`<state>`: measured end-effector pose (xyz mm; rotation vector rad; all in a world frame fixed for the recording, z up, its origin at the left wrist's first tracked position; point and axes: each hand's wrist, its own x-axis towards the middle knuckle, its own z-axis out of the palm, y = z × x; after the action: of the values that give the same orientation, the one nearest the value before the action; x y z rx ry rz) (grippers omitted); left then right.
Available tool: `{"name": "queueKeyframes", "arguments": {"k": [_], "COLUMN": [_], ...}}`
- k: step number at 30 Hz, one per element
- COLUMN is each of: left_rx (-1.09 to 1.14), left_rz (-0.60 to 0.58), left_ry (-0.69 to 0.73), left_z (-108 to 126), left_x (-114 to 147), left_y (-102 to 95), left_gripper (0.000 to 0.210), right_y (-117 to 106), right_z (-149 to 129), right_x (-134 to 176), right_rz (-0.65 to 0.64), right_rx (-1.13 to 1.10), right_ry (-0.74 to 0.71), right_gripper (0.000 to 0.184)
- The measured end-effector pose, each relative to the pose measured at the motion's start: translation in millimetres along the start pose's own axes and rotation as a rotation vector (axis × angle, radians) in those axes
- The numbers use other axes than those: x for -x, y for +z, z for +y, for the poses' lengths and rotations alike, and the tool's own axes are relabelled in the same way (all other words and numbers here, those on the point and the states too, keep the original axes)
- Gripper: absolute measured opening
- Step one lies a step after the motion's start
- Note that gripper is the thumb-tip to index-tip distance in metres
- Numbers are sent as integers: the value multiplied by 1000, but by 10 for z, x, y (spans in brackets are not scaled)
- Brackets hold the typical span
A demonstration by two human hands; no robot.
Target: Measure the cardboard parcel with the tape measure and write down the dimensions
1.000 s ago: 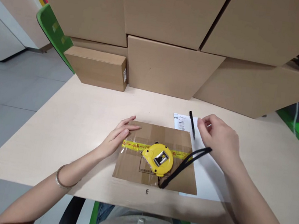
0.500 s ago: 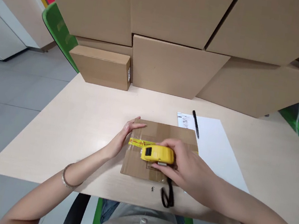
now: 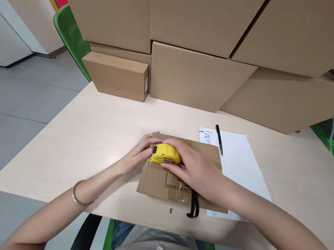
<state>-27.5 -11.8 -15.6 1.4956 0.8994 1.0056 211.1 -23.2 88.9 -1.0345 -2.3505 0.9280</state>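
Observation:
A flat brown cardboard box point(image 3: 154, 183) lies near the table's front edge. My right hand point(image 3: 199, 169) is closed around a yellow tape measure point(image 3: 166, 153) resting over the box's left part. Its black wrist strap point(image 3: 194, 205) hangs past the near side of the box. At the left end of the box, my left hand point(image 3: 137, 152) grips the edge, its thumb against the front of the tape measure. Only a short bit of yellow blade shows there. My right hand and forearm hide much of the box's right side.
A white sheet of paper point(image 3: 242, 164) lies partly under the box, with a black pen point(image 3: 219, 140) on it. Behind stand a smaller carton point(image 3: 117, 77) and a wall of large cardboard boxes point(image 3: 198, 79). A small dark mark point(image 3: 171, 210) is near the front edge.
The tape measure has moved left and away from me to the box's left edge, and its pulled-out blade has become much shorter. My left thumb has come onto its front.

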Motion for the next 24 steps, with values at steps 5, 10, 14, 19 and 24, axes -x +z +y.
{"name": "queueKeyframes", "arguments": {"k": [5,10,14,19,24], "left_rx": [-42,-52,-79,-96,-128], "left_rz": [-1,-42,-67,-57,-51], "left_ry": [8,9,19,25,40], "left_z": [64,32,2,-9,-25], "left_x": [-20,-26,-30,-33,-26], "left_y": [-11,-36,-60,-52,-62], "left_gripper": [43,46,46,46,46], "right_y": [-468,-810,-742,-739,-759], "right_z": [349,784,918,801,461], "right_x": [630,1293,1437,1427,984], "right_rz": [85,321,320,290,143], "right_rx": [-54,-57,-127,-95,28], "right_ry": [179,348,452,460,321], "right_gripper": [39,39,44,42,36]}}
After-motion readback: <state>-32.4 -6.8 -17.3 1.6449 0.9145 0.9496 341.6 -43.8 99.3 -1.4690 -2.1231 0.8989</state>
